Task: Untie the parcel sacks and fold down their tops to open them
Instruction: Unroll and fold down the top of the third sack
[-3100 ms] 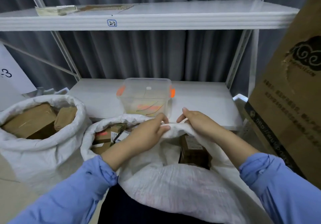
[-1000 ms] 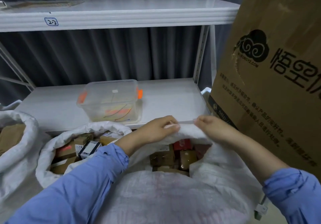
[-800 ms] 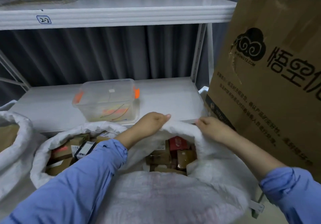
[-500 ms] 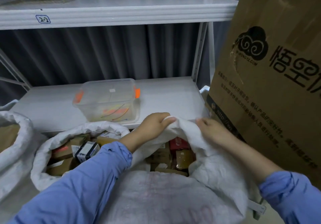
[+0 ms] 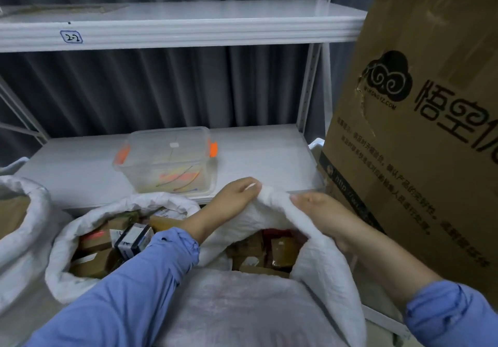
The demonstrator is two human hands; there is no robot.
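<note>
A white woven parcel sack [image 5: 320,271] stands open right in front of me, with brown and red parcels [image 5: 272,249] showing inside. My left hand [image 5: 231,198] grips the far rim of this sack, fingers curled over the bunched fabric. My right hand [image 5: 320,212] holds the same rim just to the right, thumb on top. To the left, a second white sack [image 5: 67,241] has its top rolled down and is full of boxes. A third rolled-down sack [image 5: 29,212] sits at the far left edge.
A low white shelf [image 5: 269,155] behind the sacks carries a clear plastic tub [image 5: 167,158] with orange clips. An upper shelf [image 5: 188,26] is labelled 2-2. A tall brown cardboard box [image 5: 420,131] stands close on the right. Grey curtain hangs behind.
Both hands have drawn the front sack's far rim together and pushed it down and outward, so the fabric bunches between them. The view has swung right since the earliest frame.
</note>
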